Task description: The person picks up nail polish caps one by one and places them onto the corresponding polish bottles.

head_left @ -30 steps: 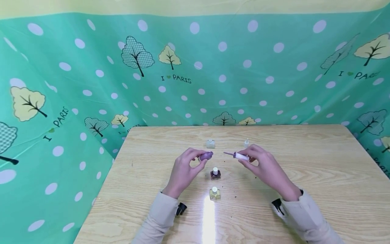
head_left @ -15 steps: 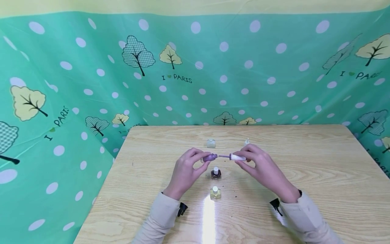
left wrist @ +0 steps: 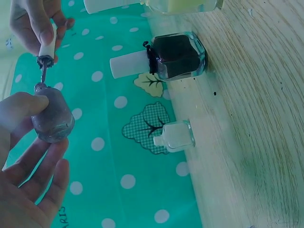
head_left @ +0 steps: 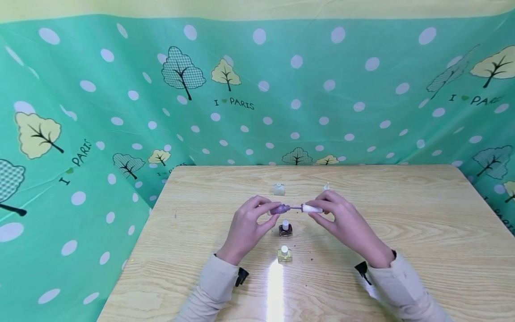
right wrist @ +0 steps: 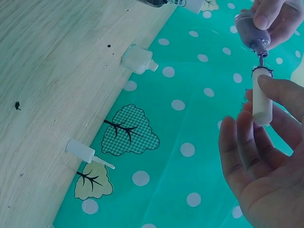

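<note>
Between thumb and fingers my left hand pinches a purple nail polish bottle, tilted so that its neck points right. My right hand pinches the white brush cap of a nail polish brush. The purple-coated stem runs from the cap into the bottle's mouth, as both wrist views show. A stretch of stem still shows between cap and neck. Both things are held above the table. Below the hands stands a dark nail polish bottle with a white cap, and nearer a pale yellow nail polish bottle, also capped.
Behind the hands, a white nail polish bottle stands uncapped on the wooden table. Its likely cap, a white brush cap, stands with the brush upward at the back, partly behind my right hand. A green patterned cloth hangs behind the table.
My hands have come together. The bottle has moved right and the brush left, so that the brush tip, apart from the bottle before, is now inside its neck.
</note>
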Motion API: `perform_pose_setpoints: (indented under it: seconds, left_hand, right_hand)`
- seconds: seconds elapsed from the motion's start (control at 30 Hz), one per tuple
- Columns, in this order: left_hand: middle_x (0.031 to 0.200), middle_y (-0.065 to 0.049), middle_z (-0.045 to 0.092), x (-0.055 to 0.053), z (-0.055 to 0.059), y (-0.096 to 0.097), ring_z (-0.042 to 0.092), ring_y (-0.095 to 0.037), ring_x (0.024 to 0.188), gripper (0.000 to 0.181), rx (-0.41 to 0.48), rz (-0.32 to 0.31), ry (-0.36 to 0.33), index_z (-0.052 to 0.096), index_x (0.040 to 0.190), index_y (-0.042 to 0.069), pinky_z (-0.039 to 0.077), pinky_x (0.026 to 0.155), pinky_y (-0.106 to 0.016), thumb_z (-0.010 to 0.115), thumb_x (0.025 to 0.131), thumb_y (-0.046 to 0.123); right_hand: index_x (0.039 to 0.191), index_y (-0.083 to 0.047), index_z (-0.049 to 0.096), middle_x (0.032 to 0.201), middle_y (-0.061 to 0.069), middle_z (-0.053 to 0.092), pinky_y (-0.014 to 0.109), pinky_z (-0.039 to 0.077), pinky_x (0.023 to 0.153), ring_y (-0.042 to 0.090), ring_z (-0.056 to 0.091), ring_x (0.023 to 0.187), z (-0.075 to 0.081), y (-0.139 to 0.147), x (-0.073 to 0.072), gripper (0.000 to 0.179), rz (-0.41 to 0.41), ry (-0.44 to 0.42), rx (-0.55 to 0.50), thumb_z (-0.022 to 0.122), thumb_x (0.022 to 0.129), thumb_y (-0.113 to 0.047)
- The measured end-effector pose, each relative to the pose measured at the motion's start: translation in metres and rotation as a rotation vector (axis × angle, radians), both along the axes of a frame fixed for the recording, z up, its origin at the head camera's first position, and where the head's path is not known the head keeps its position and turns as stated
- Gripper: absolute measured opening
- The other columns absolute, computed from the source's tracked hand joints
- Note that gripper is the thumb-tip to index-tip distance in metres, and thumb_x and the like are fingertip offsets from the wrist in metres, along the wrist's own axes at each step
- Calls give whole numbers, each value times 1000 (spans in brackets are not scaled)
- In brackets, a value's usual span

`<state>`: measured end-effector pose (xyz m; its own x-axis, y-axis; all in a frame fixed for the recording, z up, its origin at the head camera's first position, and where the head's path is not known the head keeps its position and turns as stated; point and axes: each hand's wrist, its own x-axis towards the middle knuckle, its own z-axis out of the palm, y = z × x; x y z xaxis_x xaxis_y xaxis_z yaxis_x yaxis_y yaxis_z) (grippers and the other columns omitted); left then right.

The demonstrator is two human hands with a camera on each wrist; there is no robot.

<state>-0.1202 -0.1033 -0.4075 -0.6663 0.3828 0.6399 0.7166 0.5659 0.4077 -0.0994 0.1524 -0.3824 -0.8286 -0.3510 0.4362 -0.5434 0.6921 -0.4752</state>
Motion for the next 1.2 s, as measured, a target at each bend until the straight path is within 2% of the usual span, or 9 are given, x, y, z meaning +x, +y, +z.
perform_pose_setpoints:
  seconds: [0.37,0.77,0.97,1.2]
  left_hand:
    - [98,3,68,-1,0,4,63,-10,85,23,-42,-18,0,77,106,13,53,71,-18,80,84,15]
    - [100,4,67,0,-1,10,62,-11,88,22,-102,-38,39,77,107,15,51,71,-18,79,85,18]
    - [103,3,65,-1,-1,11,60,-11,89,20,-160,-36,54,74,110,14,52,76,-20,72,91,20]
    - [106,1,63,0,-2,12,58,-12,91,22,-153,-41,69,71,115,13,52,78,-23,68,94,19]
  right_hand:
    - [107,-12,76,96,-6,61,27,55,67,9,60,83,0,-5,-1,23,19,-20,25,79,85,-9]
    - [108,-12,75,98,-5,60,27,56,69,7,59,84,-2,-10,-2,21,53,13,86,77,87,-11]
    - [112,-14,73,99,-7,58,23,52,67,4,54,81,-2,-10,-1,20,51,-29,106,70,93,-15]
    - [111,-13,71,98,-7,56,22,50,65,3,49,77,-3,-11,-2,16,60,-76,114,65,97,-15]
